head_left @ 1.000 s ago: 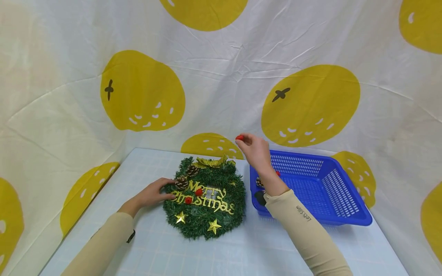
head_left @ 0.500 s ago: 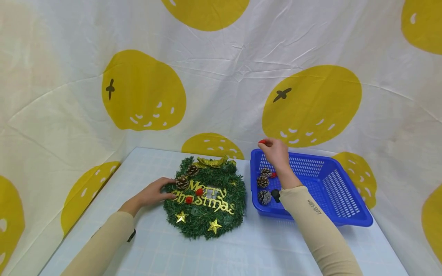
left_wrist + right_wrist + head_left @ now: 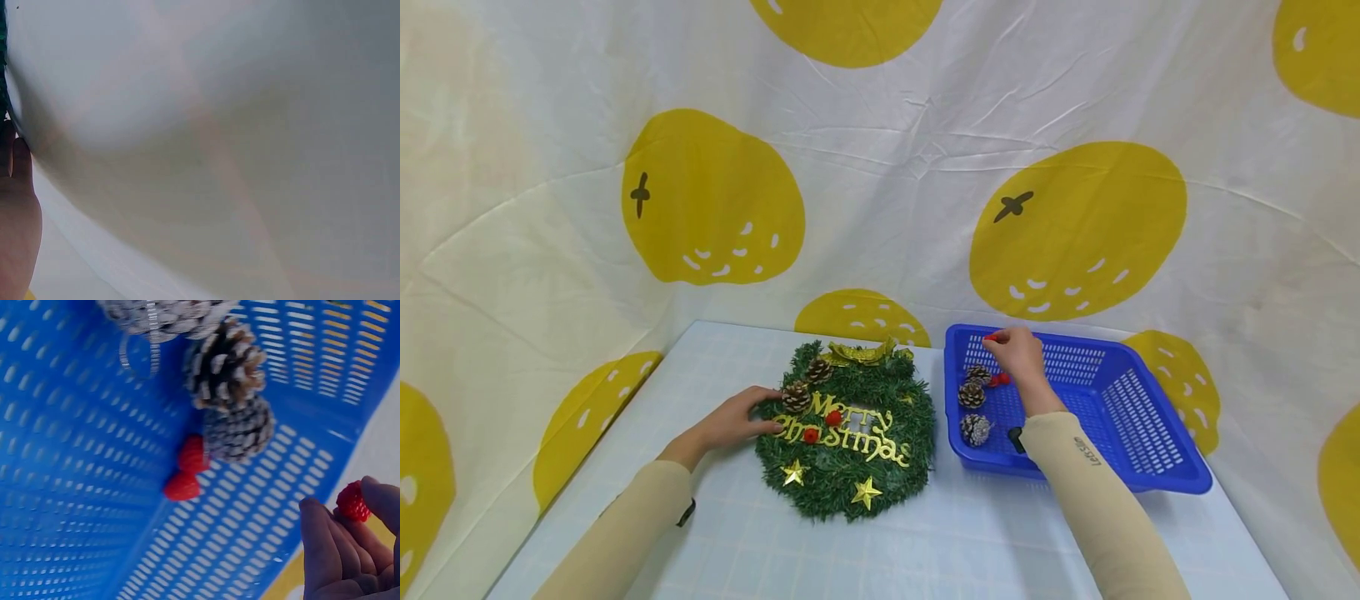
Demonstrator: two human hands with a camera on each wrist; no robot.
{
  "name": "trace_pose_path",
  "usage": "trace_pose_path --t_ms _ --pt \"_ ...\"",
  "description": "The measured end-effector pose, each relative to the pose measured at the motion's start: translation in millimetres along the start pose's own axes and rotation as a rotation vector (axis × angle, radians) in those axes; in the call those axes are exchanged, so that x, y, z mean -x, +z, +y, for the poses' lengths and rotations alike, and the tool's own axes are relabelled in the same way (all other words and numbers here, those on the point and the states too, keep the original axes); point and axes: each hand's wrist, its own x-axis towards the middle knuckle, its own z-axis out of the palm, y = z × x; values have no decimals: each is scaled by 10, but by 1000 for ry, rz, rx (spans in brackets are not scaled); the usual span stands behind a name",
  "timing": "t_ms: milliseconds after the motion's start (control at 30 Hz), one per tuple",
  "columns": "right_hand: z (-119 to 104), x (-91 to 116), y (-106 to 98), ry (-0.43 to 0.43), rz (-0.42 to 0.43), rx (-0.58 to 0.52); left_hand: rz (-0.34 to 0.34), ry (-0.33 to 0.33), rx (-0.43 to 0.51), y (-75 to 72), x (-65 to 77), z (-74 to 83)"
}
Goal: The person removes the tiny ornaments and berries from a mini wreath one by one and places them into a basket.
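Between thumb and fingertips my right hand (image 3: 1021, 358) pinches a red raspberry (image 3: 354, 502), held above the back left part of the blue basket (image 3: 1197, 479). My left hand (image 3: 736, 422) rests at the left edge of a green Christmas wreath (image 3: 850, 493), its fingers extended against the greenery. On the wreath are pine cones (image 3: 796, 397), gold "Merry Christmas" lettering (image 3: 868, 446), a gold bow (image 3: 859, 353), gold stars (image 3: 866, 492) and two red raspberries (image 3: 811, 435). Two more raspberries (image 3: 192, 454) lie inside the basket beside several pine cones (image 3: 226, 369).
A dark object (image 3: 1017, 439) in the basket is partly covered by the right sleeve. The pale checked table (image 3: 730, 533) meets a white curtain (image 3: 880, 208) printed with big yellow fruits, behind and at both sides.
With the raspberry, my right hand has moved right and then down, from behind the wreath to over the basket. More pine cones show in the basket. My left hand stays at the wreath.
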Motion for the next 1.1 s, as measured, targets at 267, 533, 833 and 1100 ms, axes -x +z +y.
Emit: trace_pose_path --t_ms 267,533,833,1100 --pt "101 1 29 11 -95 80 -1 -5 0 -2 4 5" --pt "118 17 58 -3 -100 91 -1 -7 -1 -1 -1 -4" --pt "51 22 44 19 -102 77 -5 -12 5 -11 -4 11" --pt "-157 34 9 -90 -88 30 -9 -18 5 -8 -3 16"
